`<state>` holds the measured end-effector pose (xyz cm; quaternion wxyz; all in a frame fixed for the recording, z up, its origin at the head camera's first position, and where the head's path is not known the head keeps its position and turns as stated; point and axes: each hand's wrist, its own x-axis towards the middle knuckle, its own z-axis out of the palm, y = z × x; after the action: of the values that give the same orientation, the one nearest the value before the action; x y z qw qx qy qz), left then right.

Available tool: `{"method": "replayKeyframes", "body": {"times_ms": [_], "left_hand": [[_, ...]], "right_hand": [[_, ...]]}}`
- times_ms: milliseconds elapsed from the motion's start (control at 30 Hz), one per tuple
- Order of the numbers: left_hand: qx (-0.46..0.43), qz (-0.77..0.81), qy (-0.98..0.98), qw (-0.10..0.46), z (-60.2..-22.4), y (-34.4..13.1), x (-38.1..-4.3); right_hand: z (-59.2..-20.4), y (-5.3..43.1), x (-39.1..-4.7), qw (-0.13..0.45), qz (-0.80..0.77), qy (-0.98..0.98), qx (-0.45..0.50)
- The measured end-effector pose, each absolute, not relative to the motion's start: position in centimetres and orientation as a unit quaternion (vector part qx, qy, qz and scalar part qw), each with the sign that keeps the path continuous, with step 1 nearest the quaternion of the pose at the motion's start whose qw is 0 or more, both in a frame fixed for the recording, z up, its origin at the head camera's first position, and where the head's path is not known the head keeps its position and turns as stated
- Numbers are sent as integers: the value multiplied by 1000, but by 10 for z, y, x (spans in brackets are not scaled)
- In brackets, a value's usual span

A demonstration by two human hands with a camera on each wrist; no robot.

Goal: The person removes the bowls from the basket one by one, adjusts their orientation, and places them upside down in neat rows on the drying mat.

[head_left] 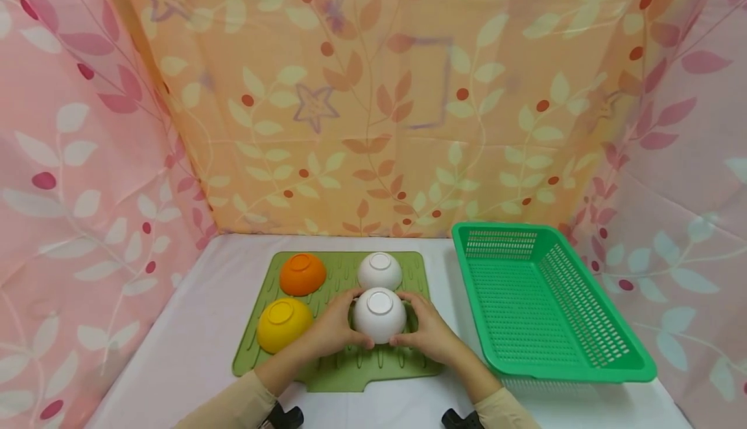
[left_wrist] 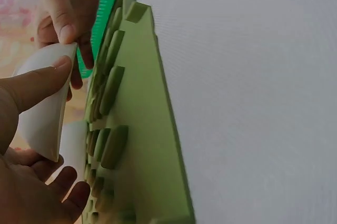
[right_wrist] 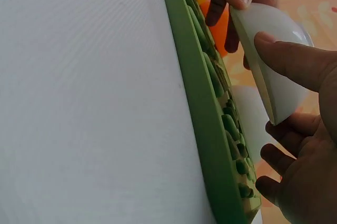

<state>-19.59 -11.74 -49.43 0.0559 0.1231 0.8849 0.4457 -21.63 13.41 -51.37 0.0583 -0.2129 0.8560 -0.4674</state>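
Both hands hold an upside-down white bowl [head_left: 380,316] by its sides, over the front right part of a green drying mat [head_left: 332,371]. My left hand [head_left: 335,326] grips its left side, thumb on the outer wall near the rim, as the left wrist view shows. Opposite it, my right hand [head_left: 430,332] grips the right side, thumb on the wall and fingers at the rim. In both wrist views the rim is raised above the mat's ridges. Just behind, a second white bowl [head_left: 380,269] lies upside down on the mat.
An orange bowl [head_left: 302,275] and a yellow bowl [head_left: 284,325] sit upside down on the mat's left side, the yellow one beside my left forearm. To the right stands a green slotted basket [head_left: 525,312] on the white tablecloth [head_left: 169,358]. Patterned curtains [head_left: 373,92] enclose the back and sides.
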Motion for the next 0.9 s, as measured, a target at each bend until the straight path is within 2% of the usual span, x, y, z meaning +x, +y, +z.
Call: {"method": "replayKeyframes", "body": {"times_ms": [900], "left_hand": [[115, 417, 899, 64, -505, -113, -200]], "right_hand": [[-522, 135, -219, 51, -413, 882, -220]]}}
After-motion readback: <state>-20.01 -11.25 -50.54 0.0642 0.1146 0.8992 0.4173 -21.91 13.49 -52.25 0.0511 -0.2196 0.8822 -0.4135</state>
